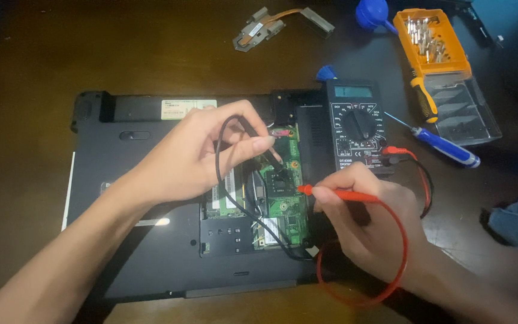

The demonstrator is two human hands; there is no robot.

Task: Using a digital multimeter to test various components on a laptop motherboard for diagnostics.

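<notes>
Partly hidden under my left hand (202, 153), the black probe (265, 150) shows only its tip, which comes down on the green circuit board (283, 198) in the opened laptop (151, 240). My right hand (364, 222) pinches the red probe (337, 194), its tip at the board's right edge. Just beyond it lies the black multimeter (358, 126); its leads loop out of sight under my wrists.

Black probe (265, 150) is pinched in the left hand (202, 153), tip angled down onto the green board (283, 201); red probe (340, 194) lies nearly flat in the right hand (364, 219), tip touching the same board's right edge.
</notes>
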